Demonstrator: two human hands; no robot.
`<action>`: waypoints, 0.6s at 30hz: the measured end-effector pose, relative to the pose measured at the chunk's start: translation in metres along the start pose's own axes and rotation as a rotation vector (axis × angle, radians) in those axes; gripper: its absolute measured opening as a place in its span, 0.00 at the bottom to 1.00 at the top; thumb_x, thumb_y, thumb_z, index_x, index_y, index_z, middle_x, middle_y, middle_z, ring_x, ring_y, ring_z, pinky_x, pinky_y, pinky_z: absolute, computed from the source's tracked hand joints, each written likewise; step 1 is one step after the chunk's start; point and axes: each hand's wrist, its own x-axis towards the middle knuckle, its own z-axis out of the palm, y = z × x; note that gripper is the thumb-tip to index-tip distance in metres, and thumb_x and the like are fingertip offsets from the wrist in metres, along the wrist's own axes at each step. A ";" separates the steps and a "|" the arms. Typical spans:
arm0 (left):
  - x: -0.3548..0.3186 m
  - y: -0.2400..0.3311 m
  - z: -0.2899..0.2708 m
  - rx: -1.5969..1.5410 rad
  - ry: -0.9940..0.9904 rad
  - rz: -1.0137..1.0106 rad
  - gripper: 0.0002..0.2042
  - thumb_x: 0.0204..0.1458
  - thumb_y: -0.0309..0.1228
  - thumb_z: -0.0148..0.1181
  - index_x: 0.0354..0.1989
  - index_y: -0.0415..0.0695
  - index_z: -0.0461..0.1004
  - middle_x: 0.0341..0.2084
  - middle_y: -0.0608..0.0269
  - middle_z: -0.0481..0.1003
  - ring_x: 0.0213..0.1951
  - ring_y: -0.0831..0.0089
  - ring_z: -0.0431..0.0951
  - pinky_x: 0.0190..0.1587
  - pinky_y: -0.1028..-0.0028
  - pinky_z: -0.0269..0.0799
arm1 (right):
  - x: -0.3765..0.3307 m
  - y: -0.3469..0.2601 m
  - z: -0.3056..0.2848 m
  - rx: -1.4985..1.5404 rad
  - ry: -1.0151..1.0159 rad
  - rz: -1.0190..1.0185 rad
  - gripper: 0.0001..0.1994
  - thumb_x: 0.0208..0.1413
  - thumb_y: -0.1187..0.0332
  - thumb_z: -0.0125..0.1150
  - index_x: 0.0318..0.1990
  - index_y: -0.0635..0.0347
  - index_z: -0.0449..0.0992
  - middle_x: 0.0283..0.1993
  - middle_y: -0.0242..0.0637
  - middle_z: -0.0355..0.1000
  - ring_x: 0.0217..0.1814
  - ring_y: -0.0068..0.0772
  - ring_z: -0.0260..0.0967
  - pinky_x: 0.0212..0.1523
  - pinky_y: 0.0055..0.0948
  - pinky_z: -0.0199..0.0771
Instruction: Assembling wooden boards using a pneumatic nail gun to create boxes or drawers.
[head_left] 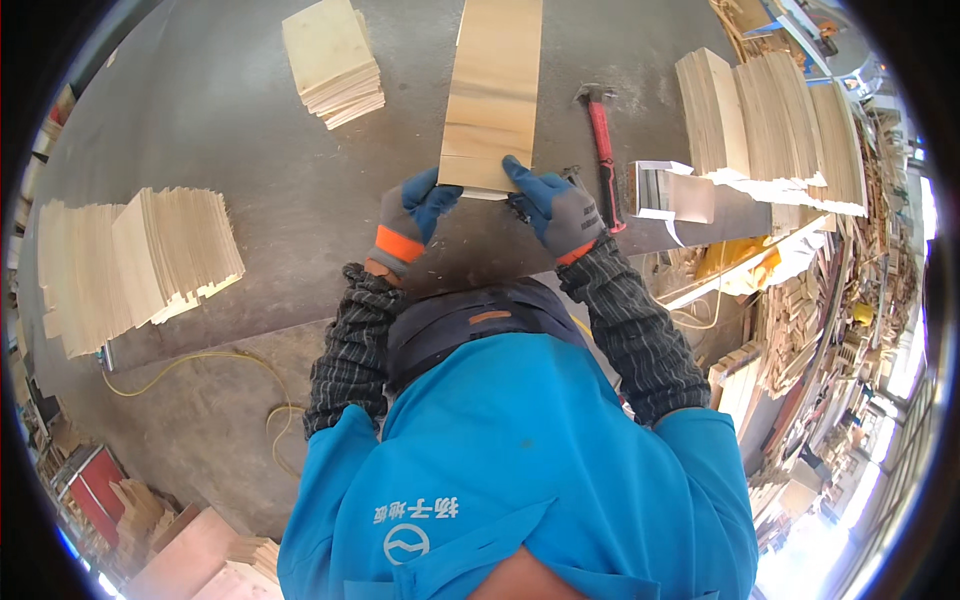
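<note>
A long light-brown wooden board (pixel 490 90) lies lengthwise on the dark table, running away from me toward the far edge. My left hand (pixel 412 212), in a blue and grey glove with an orange cuff, grips its near left corner, fingers curled at the edge. On the near right corner, my right hand (pixel 556 208) in a matching glove holds the board with the thumb resting on top. Its other fingers are mostly hidden beneath. Some thin pale edge shows under the board's near end between the hands.
Right of the board lies a hammer (pixel 604 150) with a red and black handle. Beside it sits an open white box (pixel 655 190). Stacks of thin wood sheets stand at the far left (pixel 335 60), the left (pixel 140 260) and the right (pixel 765 120) of the table (pixel 270 210).
</note>
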 end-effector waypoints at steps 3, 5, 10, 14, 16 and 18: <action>0.003 0.002 0.002 0.052 0.015 -0.005 0.17 0.72 0.32 0.63 0.64 0.37 0.79 0.42 0.63 0.85 0.41 0.76 0.82 0.46 0.73 0.79 | 0.003 0.001 0.000 0.060 0.082 -0.077 0.32 0.64 0.74 0.64 0.76 0.49 0.71 0.39 0.49 0.81 0.40 0.51 0.80 0.40 0.46 0.80; 0.002 0.004 0.008 -0.009 0.048 0.063 0.18 0.69 0.32 0.65 0.63 0.38 0.79 0.41 0.62 0.85 0.39 0.75 0.82 0.45 0.72 0.79 | 0.003 -0.001 -0.001 0.077 0.061 -0.100 0.32 0.63 0.75 0.63 0.76 0.50 0.71 0.39 0.49 0.81 0.41 0.51 0.81 0.41 0.46 0.80; -0.009 0.013 0.018 0.095 0.229 0.152 0.19 0.65 0.28 0.68 0.64 0.41 0.79 0.44 0.54 0.87 0.42 0.69 0.86 0.47 0.70 0.81 | 0.000 -0.007 -0.004 0.060 0.039 -0.001 0.32 0.63 0.78 0.61 0.76 0.50 0.71 0.39 0.49 0.81 0.39 0.52 0.80 0.41 0.46 0.80; -0.015 0.021 0.016 0.274 0.257 0.231 0.17 0.65 0.25 0.67 0.62 0.42 0.81 0.48 0.49 0.86 0.46 0.61 0.88 0.50 0.67 0.82 | 0.001 -0.008 -0.003 0.092 0.064 -0.046 0.32 0.63 0.78 0.62 0.75 0.48 0.72 0.37 0.49 0.80 0.37 0.52 0.79 0.40 0.47 0.79; -0.015 0.023 0.016 0.297 0.266 0.216 0.16 0.65 0.25 0.67 0.61 0.41 0.82 0.49 0.47 0.86 0.47 0.59 0.89 0.50 0.66 0.83 | 0.001 -0.008 -0.003 0.106 0.070 0.015 0.31 0.64 0.76 0.63 0.74 0.47 0.73 0.37 0.49 0.80 0.37 0.53 0.79 0.40 0.47 0.79; -0.012 0.023 0.016 0.223 0.292 0.268 0.15 0.65 0.25 0.67 0.60 0.42 0.83 0.48 0.48 0.86 0.47 0.58 0.88 0.50 0.66 0.83 | 0.002 -0.010 -0.004 0.147 0.076 0.037 0.30 0.64 0.75 0.64 0.74 0.47 0.73 0.37 0.49 0.80 0.37 0.54 0.79 0.40 0.47 0.79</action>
